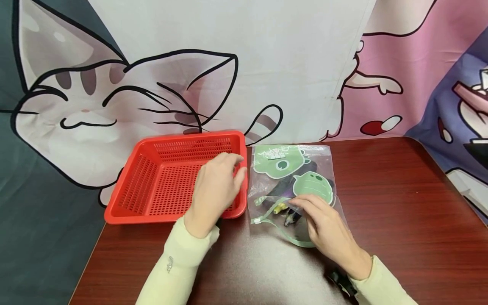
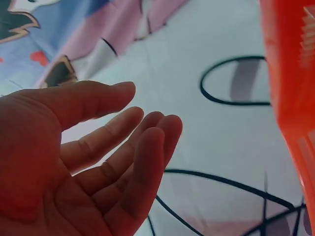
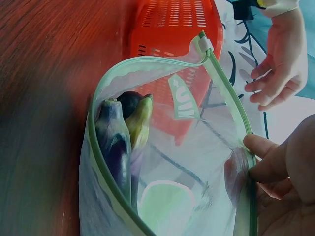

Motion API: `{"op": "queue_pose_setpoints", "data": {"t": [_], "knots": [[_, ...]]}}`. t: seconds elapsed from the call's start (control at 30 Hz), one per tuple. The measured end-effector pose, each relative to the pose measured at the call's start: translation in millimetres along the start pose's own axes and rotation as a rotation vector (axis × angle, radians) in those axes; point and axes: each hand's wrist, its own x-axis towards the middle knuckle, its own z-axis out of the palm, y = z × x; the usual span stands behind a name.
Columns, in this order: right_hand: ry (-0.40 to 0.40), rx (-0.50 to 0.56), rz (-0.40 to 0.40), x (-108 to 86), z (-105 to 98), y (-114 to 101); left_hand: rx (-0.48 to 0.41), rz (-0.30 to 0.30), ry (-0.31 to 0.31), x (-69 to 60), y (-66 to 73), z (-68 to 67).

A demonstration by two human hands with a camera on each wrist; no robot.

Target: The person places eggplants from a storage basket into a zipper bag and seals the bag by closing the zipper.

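A clear zip bag (image 1: 280, 163) with green printed shapes lies on the table, its mouth spread toward me. Inside are several eggplants (image 3: 117, 147); one has a yellowish-green stem end. My right hand (image 1: 329, 228) pinches the upper edge of the bag's mouth between thumb and fingers, as the right wrist view also shows. Over the right rim of a red basket (image 1: 120, 186) hovers my left hand (image 1: 217, 182). Its fingers are loosely bent with nothing between them in the left wrist view (image 2: 113, 162).
The red basket stands left of the bag, with perforated walls and floor. Both sit on a dark reddish-brown table (image 1: 400, 203). A cloth with cartoon cats (image 1: 297, 63) hangs directly behind the table. A white slider (image 3: 205, 44) sits at one end of the bag's zip.
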Motion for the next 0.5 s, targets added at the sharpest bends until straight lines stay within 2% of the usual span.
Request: {"op": "queue_pose_setpoints", "data": {"t": [0.17, 0.37, 0.5], "knots": [[0.0, 0.002, 0.003, -0.1, 0.6, -0.1, 0.04, -0.066, -0.025, 10.6, -22.3, 1.8], [-0.004, 0.003, 0.008, 0.3, 0.8, 0.0, 0.049, -0.137, -0.116, 18.3, -45.4, 3.4], [-0.006, 0.004, 0.01, -0.2, 0.5, 0.3, 0.048, -0.158, -0.157, 22.6, -58.2, 1.6]]}}
